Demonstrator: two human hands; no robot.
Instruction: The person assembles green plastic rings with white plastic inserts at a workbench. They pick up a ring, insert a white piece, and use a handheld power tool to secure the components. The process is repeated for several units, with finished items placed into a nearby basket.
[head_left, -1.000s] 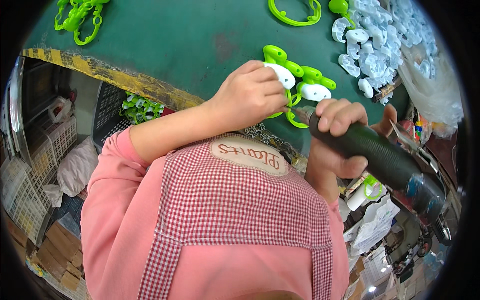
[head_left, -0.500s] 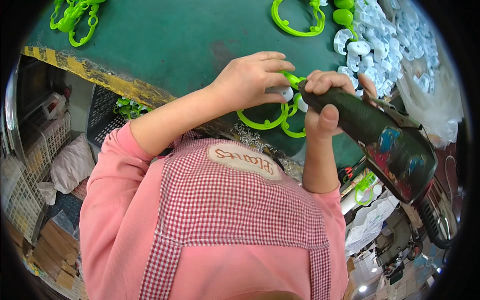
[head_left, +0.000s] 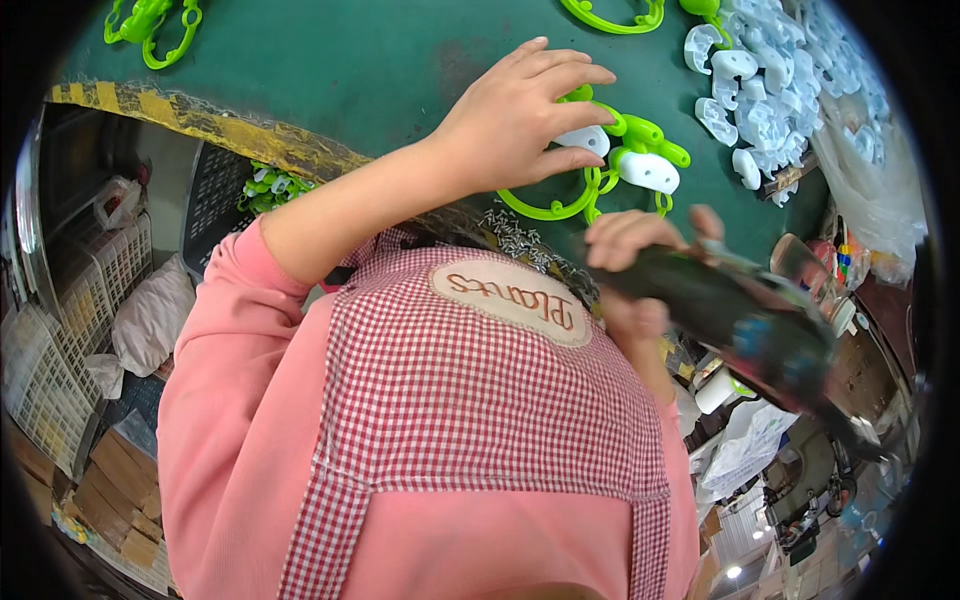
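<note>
My left hand [head_left: 535, 115] curves over a bright green plastic ring assembly [head_left: 548, 212] on the table. Its thumb and index finger lie on either side of a white plastic piece [head_left: 585, 140] fitted there. A second white piece [head_left: 648, 171] with small holes sits beside it on the green part. Nearer my body, my right hand [head_left: 635, 262] is wrapped round a dark, worn power screwdriver [head_left: 745, 315], blurred by motion. The tool is apart from the green assembly, and its tip is too smeared to make out.
Small metal screws [head_left: 522, 240] lie heaped at the near edge of the green table [head_left: 400, 60]. A pile of pale translucent plastic pieces [head_left: 770, 90] is at the right. Other green parts [head_left: 150, 25] lie at the far side. A dark crate [head_left: 215, 205] stands below the table's left edge.
My right hand has drawn the power screwdriver back from the green assembly, toward my body. Both white pieces now show more fully. My left hand stays on the assembly while the view has shifted slightly.
</note>
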